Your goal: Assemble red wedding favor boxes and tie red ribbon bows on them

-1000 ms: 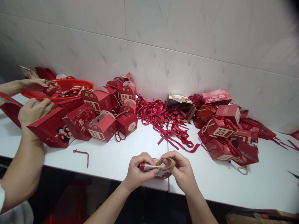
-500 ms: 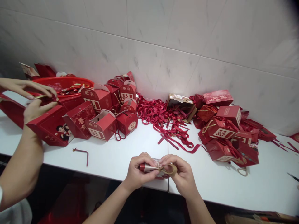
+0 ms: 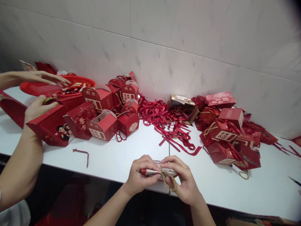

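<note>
At the table's front edge, my left hand (image 3: 141, 173) is closed on the left side of a small red and white box (image 3: 148, 171). From the right, my right hand (image 3: 182, 177) grips the same box, its fingers along the top. A looped tan ribbon (image 3: 173, 185) hangs from the middle of the box beside my right thumb. The hands cover most of the box, so its printed face is largely hidden.
Red gift boxes (image 3: 103, 125) crowd the left, with a red basket (image 3: 30, 89) and another person's hands (image 3: 35, 108) beyond. Red ribbons (image 3: 157, 113) lie at the back centre. More red boxes (image 3: 223, 135) are piled right. A short dark red strip (image 3: 82, 152) lies front left.
The tan loop has swung downward, and my right fingers now lie flatter along the box top. The other person's upper hand has moved right, over the basket.
</note>
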{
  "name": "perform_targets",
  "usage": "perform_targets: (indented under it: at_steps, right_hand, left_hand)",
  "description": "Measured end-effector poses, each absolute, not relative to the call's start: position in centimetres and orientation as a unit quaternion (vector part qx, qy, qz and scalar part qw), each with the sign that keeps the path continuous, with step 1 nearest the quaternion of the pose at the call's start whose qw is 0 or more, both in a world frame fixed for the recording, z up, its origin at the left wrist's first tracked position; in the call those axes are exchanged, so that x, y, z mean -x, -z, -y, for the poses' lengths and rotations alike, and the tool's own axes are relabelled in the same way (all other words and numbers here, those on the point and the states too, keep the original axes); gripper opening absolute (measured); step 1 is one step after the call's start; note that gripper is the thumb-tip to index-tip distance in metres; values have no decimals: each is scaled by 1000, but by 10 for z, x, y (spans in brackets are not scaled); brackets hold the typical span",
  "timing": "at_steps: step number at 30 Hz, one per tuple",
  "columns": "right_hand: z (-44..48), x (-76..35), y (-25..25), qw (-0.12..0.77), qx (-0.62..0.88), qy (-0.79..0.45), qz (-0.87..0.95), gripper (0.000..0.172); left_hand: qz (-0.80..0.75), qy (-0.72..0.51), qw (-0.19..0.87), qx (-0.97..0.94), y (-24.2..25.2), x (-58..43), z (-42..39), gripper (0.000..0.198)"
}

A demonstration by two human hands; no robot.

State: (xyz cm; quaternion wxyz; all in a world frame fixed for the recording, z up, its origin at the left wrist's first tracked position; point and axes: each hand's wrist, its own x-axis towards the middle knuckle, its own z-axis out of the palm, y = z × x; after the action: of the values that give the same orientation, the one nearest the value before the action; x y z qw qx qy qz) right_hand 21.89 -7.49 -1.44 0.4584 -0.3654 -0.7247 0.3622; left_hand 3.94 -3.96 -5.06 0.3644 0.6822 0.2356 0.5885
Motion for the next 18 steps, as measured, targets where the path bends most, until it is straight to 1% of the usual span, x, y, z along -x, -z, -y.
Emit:
perform_targets:
  at_steps: [4, 9, 11, 15, 17, 18]
  right_hand:
    - [74, -217, 16, 461, 365, -345, 732, 22]
    - [76, -216, 19, 485, 374, -333, 717, 14]
    - [77, -217, 17, 482, 365, -337, 722, 16]
    - [78, -220, 19, 470, 334, -336, 745, 34]
    - [77, -222, 24, 477, 340, -321, 745, 33]
    - [77, -222, 26, 481, 348, -315, 741, 29]
  left_hand:
    - [-234, -587, 371, -680, 50, -39, 40, 11]
    - [-242, -594, 357, -679, 50, -39, 41, 15]
    - [-246, -600, 345, -679, 50, -40, 41, 16]
    - [-263, -582, 327, -697, 49, -39, 42, 13]
    - [-281, -557, 309, -718, 46, -38, 42, 17]
    - [-289, -544, 296, -730, 43, -36, 42, 23]
